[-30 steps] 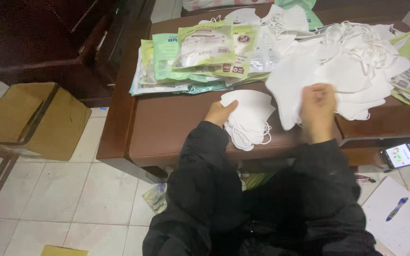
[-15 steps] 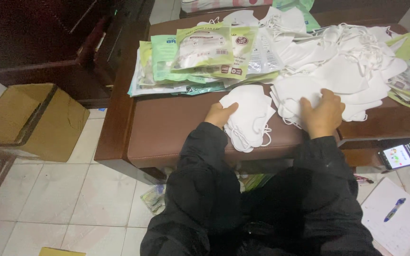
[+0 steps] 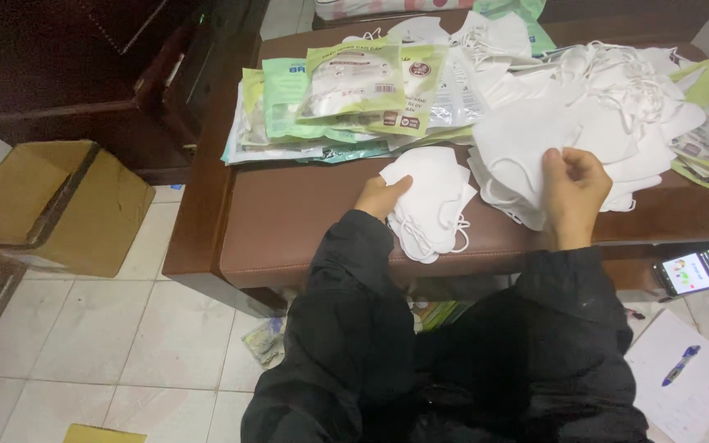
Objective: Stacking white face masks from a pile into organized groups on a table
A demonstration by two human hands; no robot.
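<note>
On brown bench top: left hand [image 3: 381, 197] flat, pressing small stack of white face masks [image 3: 430, 197] near front edge. Right hand [image 3: 572, 184] pinches mask from big loose mask pile [image 3: 592, 115]. Bare leather left of stack; mask packets [image 3: 346, 90] behind.

One head-worn camera looks steeply down from close above at the desk's [image 3: 305, 238] near edge.
</note>
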